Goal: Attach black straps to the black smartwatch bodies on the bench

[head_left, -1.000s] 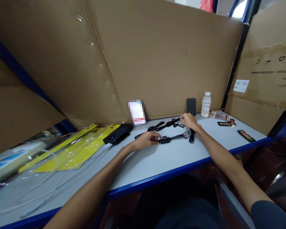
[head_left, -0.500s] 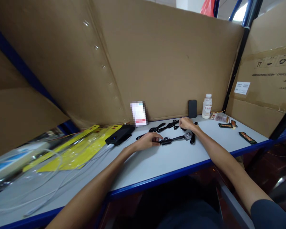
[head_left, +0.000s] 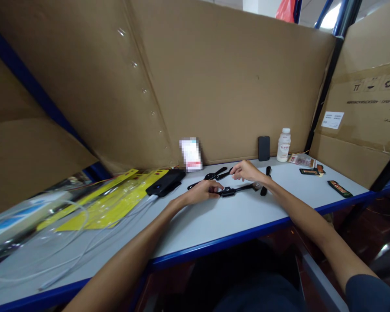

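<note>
My left hand (head_left: 204, 192) is closed around the left handle of a black spokeshave (head_left: 228, 191), which lies across the table with its other handle pointing right. A round metal piece (head_left: 256, 186) is at that handle's far end. My right hand (head_left: 245, 170) is above and behind the spokeshave, its fingers bent together and pointing left. Whatever is in its fingertips is too small to make out. Behind my hands lie a second black spokeshave (head_left: 211, 176) and another black tool (head_left: 223, 175), partly hidden by my right hand. One more black handled tool (head_left: 264, 190) lies partly under my right wrist.
A lit phone (head_left: 192, 156) and a dark phone (head_left: 264, 148) lean against the cardboard wall (head_left: 227, 86). Right of them are a white bottle (head_left: 283, 146) and small dark packets (head_left: 339, 188). Yellow packaging (head_left: 110, 203), a black power bank (head_left: 164, 184) and white cables crowd the left.
My right hand has moved left, over the spot where a small black piece lay, uncovering more of the tool at right. My left hand stays on the spokeshave.
</note>
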A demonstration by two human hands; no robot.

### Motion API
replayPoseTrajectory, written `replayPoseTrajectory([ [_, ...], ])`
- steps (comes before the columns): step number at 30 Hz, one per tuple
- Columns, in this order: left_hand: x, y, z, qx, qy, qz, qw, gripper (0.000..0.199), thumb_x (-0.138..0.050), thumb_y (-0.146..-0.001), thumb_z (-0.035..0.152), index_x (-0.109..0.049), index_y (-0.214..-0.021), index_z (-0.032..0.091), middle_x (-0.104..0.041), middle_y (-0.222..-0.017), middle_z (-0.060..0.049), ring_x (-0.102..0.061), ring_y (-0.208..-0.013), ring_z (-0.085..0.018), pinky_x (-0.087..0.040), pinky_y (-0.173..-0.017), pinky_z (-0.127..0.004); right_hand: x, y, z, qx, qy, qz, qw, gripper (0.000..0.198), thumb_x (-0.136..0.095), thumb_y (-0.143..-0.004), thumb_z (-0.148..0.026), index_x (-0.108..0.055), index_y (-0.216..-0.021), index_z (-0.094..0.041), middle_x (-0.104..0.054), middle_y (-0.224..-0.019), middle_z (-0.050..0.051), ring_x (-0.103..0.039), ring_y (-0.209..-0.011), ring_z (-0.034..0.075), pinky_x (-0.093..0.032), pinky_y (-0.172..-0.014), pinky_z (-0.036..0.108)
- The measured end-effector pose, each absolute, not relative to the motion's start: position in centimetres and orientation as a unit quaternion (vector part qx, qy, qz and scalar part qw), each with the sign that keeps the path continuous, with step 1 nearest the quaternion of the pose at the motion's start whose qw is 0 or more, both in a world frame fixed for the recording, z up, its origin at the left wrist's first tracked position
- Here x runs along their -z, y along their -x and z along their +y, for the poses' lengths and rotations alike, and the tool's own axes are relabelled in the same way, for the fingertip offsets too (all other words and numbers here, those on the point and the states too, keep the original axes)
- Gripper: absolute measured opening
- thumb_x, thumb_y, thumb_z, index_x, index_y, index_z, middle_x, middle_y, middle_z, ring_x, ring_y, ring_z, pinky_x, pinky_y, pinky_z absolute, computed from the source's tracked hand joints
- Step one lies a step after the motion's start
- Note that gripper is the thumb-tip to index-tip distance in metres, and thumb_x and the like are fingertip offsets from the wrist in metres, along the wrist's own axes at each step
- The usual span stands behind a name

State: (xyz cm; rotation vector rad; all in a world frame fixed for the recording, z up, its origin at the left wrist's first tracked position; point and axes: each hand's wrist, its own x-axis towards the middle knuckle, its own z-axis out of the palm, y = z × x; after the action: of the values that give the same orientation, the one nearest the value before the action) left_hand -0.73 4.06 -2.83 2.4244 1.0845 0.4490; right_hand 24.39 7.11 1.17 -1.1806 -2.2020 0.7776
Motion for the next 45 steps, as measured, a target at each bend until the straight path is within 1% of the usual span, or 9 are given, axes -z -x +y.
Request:
replayPoseTrajectory([
  [6, 2.4, 0.7, 3.6, -0.161, -0.879, 0.390, 0.220, 0.036, -0.066, -0.080, 0.035, -0.075, -0.110, 0.017, -0.065, -0.081, -0.002, -0.055, -0.074, -0.018, -0.042, -0.070, -0.028, -0.5, -22.3, 4.9, -0.288, 0.411, -0.822, 0.268, 0.016, -0.069, -0.076, -0.007, -0.082, -0.083, -0.013, -0.075, -0.069, 0.003, -0.066, -0.061, 0.012, -0.050, -0.060, 0.021],
  [14, 2.4, 0.6, 3.6, -0.159, -0.877, 0.399, 0.217, 0.036, -0.066, -0.079, 0.034, -0.075, -0.109, 0.016, -0.065, -0.081, -0.002, -0.056, -0.073, -0.018, -0.041, -0.069, -0.028, 0.1, -21.7, 4.7, -0.132, 0.439, -0.853, 0.248, 0.028, -0.061, -0.081, 0.000, -0.083, -0.088, -0.016, -0.080, -0.089, 0.006, -0.073, -0.089, 0.017, -0.049, -0.080, 0.023],
  [22, 2.7, 0.7, 3.7, -0.160, -0.873, 0.401, 0.228, 0.038, -0.067, -0.080, 0.036, -0.075, -0.110, 0.015, -0.064, -0.082, -0.003, -0.056, -0.074, -0.018, -0.041, -0.067, -0.028, -0.3, -24.0, 6.2, -0.054, 0.509, -0.844, 0.161, 0.024, -0.063, -0.087, -0.012, -0.080, -0.100, -0.020, -0.078, -0.107, 0.010, -0.069, -0.102, 0.024, -0.043, -0.073, 0.026],
  [24, 2.7, 0.7, 3.8, -0.160, -0.874, 0.398, 0.227, 0.037, -0.066, -0.080, 0.036, -0.075, -0.111, 0.016, -0.064, -0.083, -0.003, -0.056, -0.074, -0.017, -0.040, -0.068, -0.027, -0.4, -24.5, 6.4, -0.060, 0.494, -0.856, 0.143, 0.025, -0.070, -0.085, -0.018, -0.079, -0.108, -0.021, -0.077, -0.106, 0.009, -0.068, -0.100, 0.023, -0.042, -0.072, 0.025],
  [27, 2.7, 0.7, 3.9, -0.158, -0.877, 0.395, 0.224, 0.036, -0.066, -0.080, 0.033, -0.075, -0.110, 0.016, -0.065, -0.083, -0.002, -0.056, -0.074, -0.017, -0.040, -0.068, -0.027, -0.3, -24.8, 6.5, -0.090, 0.468, -0.872, 0.111, 0.042, -0.079, -0.079, -0.024, -0.074, -0.120, -0.023, -0.075, -0.102, 0.007, -0.067, -0.094, 0.021, -0.041, -0.070, 0.023],
  [30, 2.6, 0.7, 3.8, -0.158, -0.878, 0.394, 0.219, 0.037, -0.066, -0.080, 0.033, -0.075, -0.111, 0.015, -0.065, -0.083, -0.002, -0.056, -0.075, -0.017, -0.041, -0.070, -0.028, -0.1, -24.6, 6.4, -0.117, 0.430, -0.890, 0.097, 0.044, -0.078, -0.079, -0.020, -0.073, -0.122, -0.025, -0.074, -0.101, 0.004, -0.066, -0.090, 0.018, -0.038, -0.067, 0.022],
  [35, 2.7, 0.7, 3.8, -0.159, -0.878, 0.394, 0.218, 0.038, -0.066, -0.079, 0.032, -0.075, -0.112, 0.015, -0.064, -0.081, -0.002, -0.055, -0.073, -0.017, -0.040, -0.069, -0.028, 0.1, -23.9, 6.0, -0.102, 0.429, -0.892, 0.101, 0.019, -0.070, -0.084, -0.015, -0.080, -0.099, -0.022, -0.075, -0.095, 0.004, -0.066, -0.086, 0.017, -0.037, -0.065, 0.022],
  [40, 2.6, 0.6, 3.7, -0.158, -0.876, 0.398, 0.223, 0.039, -0.066, -0.079, 0.033, -0.075, -0.111, 0.014, -0.064, -0.081, -0.002, -0.055, -0.073, -0.017, -0.040, -0.068, -0.028, 0.3, -23.4, 5.8, -0.087, 0.449, -0.877, 0.148, 0.015, -0.067, -0.083, -0.010, -0.078, -0.089, -0.018, -0.076, -0.089, 0.007, -0.068, -0.083, 0.018, -0.039, -0.066, 0.023],
  [45, 2.3, 0.5, 3.5, -0.157, -0.877, 0.399, 0.218, 0.038, -0.066, -0.081, 0.034, -0.074, -0.113, 0.015, -0.065, -0.082, -0.002, -0.056, -0.073, -0.017, -0.040, -0.068, -0.027, -0.4, -23.3, 5.7, -0.294, 0.398, -0.833, 0.249, 0.010, -0.063, -0.081, -0.011, -0.073, -0.081, -0.014, -0.072, -0.072, 0.002, -0.062, -0.064, 0.012, -0.042, -0.061, 0.022],
])
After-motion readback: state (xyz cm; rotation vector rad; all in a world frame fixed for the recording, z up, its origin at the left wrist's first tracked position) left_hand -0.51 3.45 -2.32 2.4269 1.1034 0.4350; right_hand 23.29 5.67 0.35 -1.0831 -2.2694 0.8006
